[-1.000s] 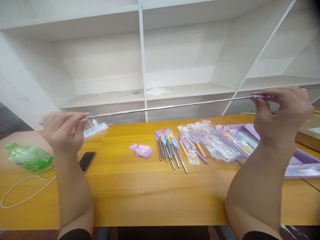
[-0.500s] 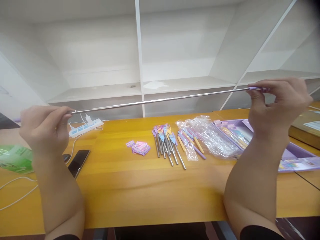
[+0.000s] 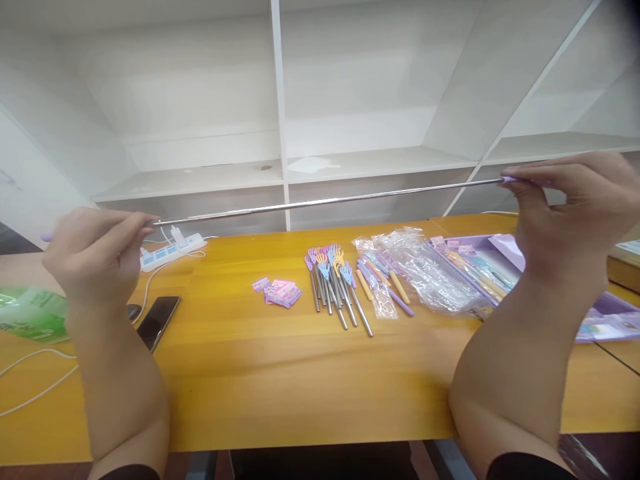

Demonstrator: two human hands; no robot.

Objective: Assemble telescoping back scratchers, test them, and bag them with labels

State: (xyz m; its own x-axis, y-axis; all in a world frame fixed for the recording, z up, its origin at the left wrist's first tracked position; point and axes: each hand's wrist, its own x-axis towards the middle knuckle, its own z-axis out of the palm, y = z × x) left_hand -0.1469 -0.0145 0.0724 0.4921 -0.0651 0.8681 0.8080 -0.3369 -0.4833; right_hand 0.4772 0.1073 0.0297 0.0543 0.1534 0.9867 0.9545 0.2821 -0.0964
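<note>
A telescopic back scratcher [image 3: 330,200] is stretched out long and thin between my two hands, high above the table. My left hand [image 3: 97,250] pinches it near its left end, and a bit of purple shows beyond that hand. At the other end, my right hand [image 3: 573,200] grips the purple head, which the fingers mostly hide. Below lies a bunch of shorter metal-stemmed back scratchers [image 3: 340,287] with coloured claw heads. Small pink and purple cards [image 3: 280,293] are piled to their left. Coloured handles [image 3: 395,287] lie to their right, partly under clear plastic.
Clear plastic bags [image 3: 435,283] lie beside a purple tray [image 3: 617,305] holding packaged pieces. A phone [image 3: 159,323], a white power strip [image 3: 173,253] and a green bag [image 3: 33,317] are at the left. A cardboard box [image 3: 625,277] stands far right, white shelving [image 3: 350,167] behind.
My right hand has shifted a little to the right, still on the back scratcher's head. My left hand has moved slightly right; more purple shows past it. The view has shifted slightly.
</note>
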